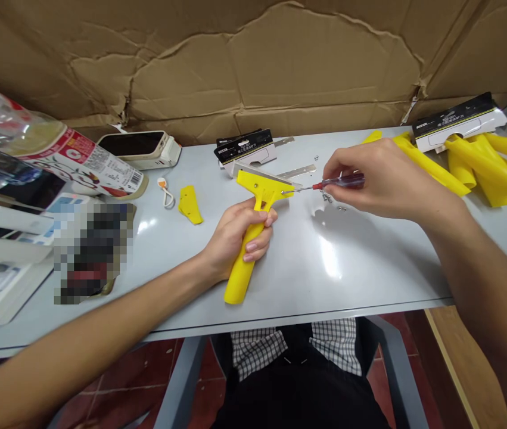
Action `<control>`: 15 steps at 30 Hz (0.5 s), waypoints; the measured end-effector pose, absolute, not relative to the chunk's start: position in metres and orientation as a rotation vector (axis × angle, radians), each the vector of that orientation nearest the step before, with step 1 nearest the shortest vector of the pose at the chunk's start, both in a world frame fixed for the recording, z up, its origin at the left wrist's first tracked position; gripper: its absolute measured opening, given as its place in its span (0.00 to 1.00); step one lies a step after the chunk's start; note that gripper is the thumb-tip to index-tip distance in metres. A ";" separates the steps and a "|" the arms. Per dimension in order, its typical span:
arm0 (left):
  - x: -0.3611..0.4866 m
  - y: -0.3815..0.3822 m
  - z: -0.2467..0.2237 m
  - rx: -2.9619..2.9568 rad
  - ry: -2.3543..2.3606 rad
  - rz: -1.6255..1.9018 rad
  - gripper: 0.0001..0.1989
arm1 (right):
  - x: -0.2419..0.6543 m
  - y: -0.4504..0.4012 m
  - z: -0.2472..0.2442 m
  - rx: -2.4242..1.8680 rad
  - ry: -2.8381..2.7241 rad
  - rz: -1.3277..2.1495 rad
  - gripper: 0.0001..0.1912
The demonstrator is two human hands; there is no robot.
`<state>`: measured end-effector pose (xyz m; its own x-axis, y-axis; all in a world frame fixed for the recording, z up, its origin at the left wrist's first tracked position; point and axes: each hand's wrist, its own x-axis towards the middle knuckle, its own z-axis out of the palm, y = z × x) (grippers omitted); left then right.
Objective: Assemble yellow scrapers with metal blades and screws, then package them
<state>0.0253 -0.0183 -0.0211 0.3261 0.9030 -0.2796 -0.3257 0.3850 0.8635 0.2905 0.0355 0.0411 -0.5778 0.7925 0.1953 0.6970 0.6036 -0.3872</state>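
Snugly held yellow scraper [240, 269] at clock centre, head [269, 185] toward 1 o'clock, in curled left hand [239, 233] | pinched screwdriver [348, 180] in right hand [377, 176] toward 3 o'clock | seemed light, stiff, slick; best gripped by handle [236, 289], away from blade [257, 171]

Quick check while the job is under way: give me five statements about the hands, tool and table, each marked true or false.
1. The left hand grips the yellow scraper by its handle. True.
2. The right hand holds a hammer. False: it holds a screwdriver.
3. The screwdriver's tip is at the scraper's head. True.
4. Loose screws lie on the table. True.
5. The bottle is at the picture's right. False: it is at the left.
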 end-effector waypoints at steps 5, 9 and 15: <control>0.025 -0.019 -0.021 0.792 0.893 0.930 0.08 | 0.285 0.025 0.048 -1.156 -2.375 0.386 0.09; 0.025 -0.018 -0.022 0.769 0.903 0.941 0.09 | 0.277 0.018 0.046 -1.121 -2.403 0.380 0.09; 0.024 -0.016 -0.024 0.711 0.885 0.966 0.10 | 0.274 0.014 0.041 -1.035 -2.408 0.445 0.11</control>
